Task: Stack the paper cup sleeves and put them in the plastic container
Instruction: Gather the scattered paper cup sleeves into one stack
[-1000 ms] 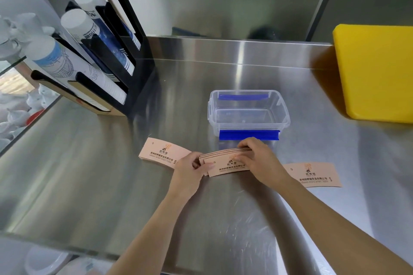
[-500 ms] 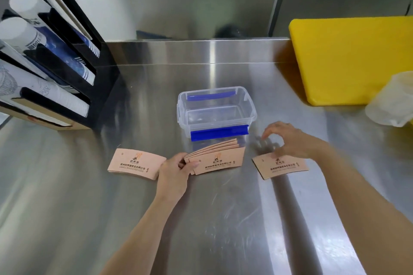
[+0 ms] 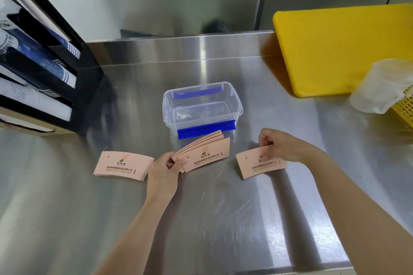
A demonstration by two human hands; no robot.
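Note:
A clear plastic container (image 3: 237, 105) with blue clips stands open and empty mid-counter. Just in front of it my left hand (image 3: 164, 168) pinches the left end of a fanned stack of pink paper cup sleeves (image 3: 204, 155), tilted up at the right. To the right, my right hand (image 3: 282, 145) grips the top edge of a single flat sleeve (image 3: 257, 166), which rests on the steel. Another sleeve (image 3: 123, 165) lies flat and untouched to the left of my left hand.
A black cup dispenser rack (image 3: 44, 73) with paper cups fills the left side. A yellow cutting board (image 3: 339, 47) leans at the back right, with a yellow basket lined with a plastic bag (image 3: 386, 87) beside it. The counter's front edge (image 3: 290, 270) is near.
My right hand left the stack, moved right and closed on the single sleeve there. My left hand kept hold of the stack. The view shifted right.

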